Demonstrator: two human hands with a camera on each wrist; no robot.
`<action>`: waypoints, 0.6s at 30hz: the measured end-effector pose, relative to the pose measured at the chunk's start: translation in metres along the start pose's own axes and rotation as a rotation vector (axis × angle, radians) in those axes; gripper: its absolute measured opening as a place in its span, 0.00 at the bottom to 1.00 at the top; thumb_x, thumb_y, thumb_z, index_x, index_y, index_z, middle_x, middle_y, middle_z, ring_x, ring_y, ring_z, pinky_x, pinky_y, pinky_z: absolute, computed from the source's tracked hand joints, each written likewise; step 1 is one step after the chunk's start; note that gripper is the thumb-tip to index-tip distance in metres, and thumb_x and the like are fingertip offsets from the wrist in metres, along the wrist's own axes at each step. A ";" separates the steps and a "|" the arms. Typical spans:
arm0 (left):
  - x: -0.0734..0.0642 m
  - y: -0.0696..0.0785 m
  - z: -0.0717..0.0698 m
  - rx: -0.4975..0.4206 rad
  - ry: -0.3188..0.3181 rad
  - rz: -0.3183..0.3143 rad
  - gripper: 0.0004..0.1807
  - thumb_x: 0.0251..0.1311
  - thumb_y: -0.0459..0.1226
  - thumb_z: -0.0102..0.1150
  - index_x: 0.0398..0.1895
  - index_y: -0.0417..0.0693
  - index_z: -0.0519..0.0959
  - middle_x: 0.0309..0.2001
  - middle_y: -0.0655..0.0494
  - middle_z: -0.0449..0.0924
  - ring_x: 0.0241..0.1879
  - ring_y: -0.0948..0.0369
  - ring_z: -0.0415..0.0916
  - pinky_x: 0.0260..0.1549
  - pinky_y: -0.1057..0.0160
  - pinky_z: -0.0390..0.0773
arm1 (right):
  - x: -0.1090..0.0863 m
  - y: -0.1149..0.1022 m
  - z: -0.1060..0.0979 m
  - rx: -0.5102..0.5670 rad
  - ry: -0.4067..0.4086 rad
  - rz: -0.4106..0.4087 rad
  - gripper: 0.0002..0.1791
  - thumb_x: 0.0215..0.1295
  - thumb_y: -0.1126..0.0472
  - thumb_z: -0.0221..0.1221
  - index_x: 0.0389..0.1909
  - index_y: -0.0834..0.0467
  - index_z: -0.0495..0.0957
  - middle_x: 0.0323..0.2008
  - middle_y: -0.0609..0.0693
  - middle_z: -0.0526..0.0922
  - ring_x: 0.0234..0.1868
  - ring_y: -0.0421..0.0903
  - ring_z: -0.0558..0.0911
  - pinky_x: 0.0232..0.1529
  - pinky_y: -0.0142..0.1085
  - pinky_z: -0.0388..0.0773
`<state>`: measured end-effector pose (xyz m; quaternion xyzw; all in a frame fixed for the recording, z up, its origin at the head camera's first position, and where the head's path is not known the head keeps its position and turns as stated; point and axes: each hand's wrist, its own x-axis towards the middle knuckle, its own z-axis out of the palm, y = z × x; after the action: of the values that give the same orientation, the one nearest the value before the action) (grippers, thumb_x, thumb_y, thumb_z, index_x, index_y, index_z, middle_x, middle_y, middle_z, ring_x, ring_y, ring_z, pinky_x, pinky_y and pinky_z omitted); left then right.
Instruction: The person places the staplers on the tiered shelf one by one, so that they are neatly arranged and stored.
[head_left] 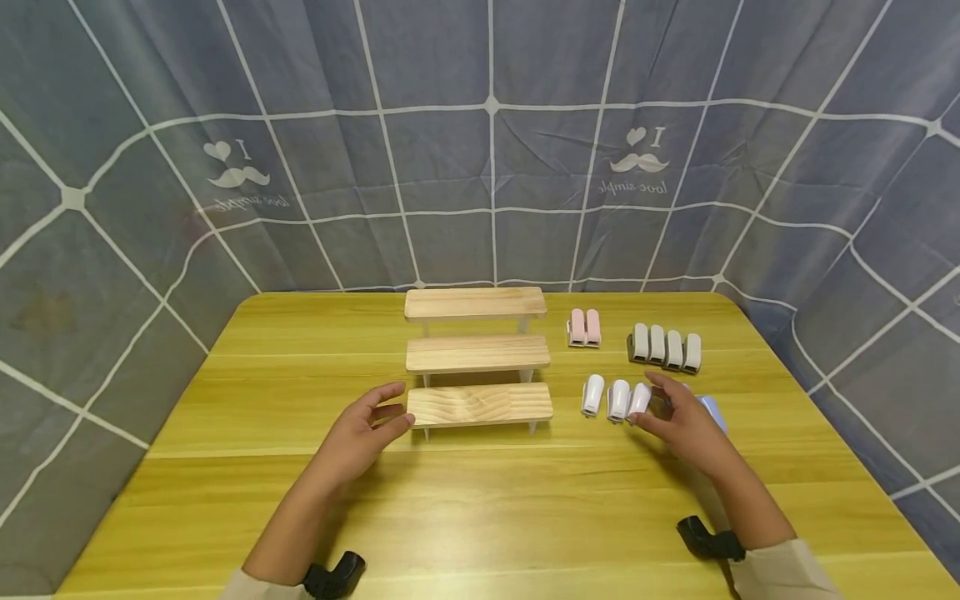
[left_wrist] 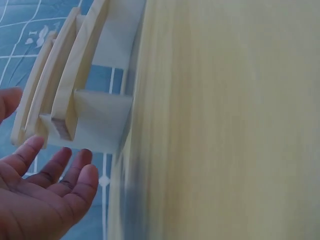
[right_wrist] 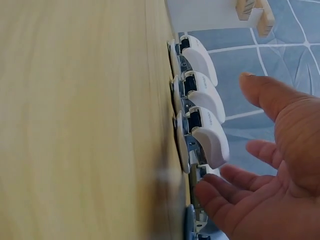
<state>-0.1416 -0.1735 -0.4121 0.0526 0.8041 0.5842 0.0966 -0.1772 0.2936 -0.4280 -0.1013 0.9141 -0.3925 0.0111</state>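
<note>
My left hand (head_left: 358, 435) is by the left end of a three-tier wooden display stand (head_left: 480, 403), fingers apart and gently bent. In the left wrist view, the palm (left_wrist: 45, 205) holds nothing; whether a fingertip touches the stand is unclear. Three small white staplers (head_left: 618, 401) lie in a row right of the stand. Around the rightmost white stapler (right_wrist: 215, 142), my right hand (head_left: 686, 427) is spread, thumb on the near side, fingers beyond. The right wrist view shows a gap between thumb and stapler. Blue pieces (head_left: 713, 412) are partly hidden by this hand.
Two pink staplers (head_left: 585, 327) lie behind the white ones. Several grey ones (head_left: 665, 347) form a row at the back right. A grey curtain (head_left: 450, 167) with white lines surrounds the wooden table (head_left: 480, 517) at the back and sides.
</note>
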 end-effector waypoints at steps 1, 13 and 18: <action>0.001 -0.001 0.001 -0.011 -0.006 -0.006 0.37 0.68 0.48 0.61 0.74 0.43 0.61 0.72 0.47 0.61 0.68 0.46 0.64 0.63 0.42 0.69 | 0.000 0.001 0.000 0.000 -0.001 0.000 0.43 0.67 0.56 0.65 0.73 0.71 0.54 0.68 0.74 0.60 0.66 0.72 0.63 0.62 0.64 0.65; 0.007 -0.009 0.008 -0.063 -0.006 -0.026 0.31 0.68 0.43 0.61 0.71 0.46 0.66 0.72 0.47 0.62 0.67 0.46 0.64 0.63 0.44 0.69 | -0.001 0.004 0.004 0.032 -0.048 0.036 0.46 0.69 0.53 0.63 0.75 0.69 0.49 0.69 0.74 0.58 0.65 0.72 0.66 0.59 0.60 0.72; 0.011 -0.019 0.012 -0.147 -0.004 -0.035 0.30 0.68 0.41 0.61 0.71 0.45 0.66 0.71 0.45 0.61 0.67 0.46 0.64 0.63 0.46 0.69 | -0.002 0.005 0.004 0.022 -0.055 0.035 0.45 0.70 0.53 0.62 0.75 0.70 0.49 0.68 0.75 0.59 0.64 0.72 0.67 0.58 0.59 0.73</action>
<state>-0.1493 -0.1660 -0.4344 0.0324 0.7596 0.6398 0.1124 -0.1761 0.2945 -0.4341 -0.0961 0.9108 -0.3992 0.0441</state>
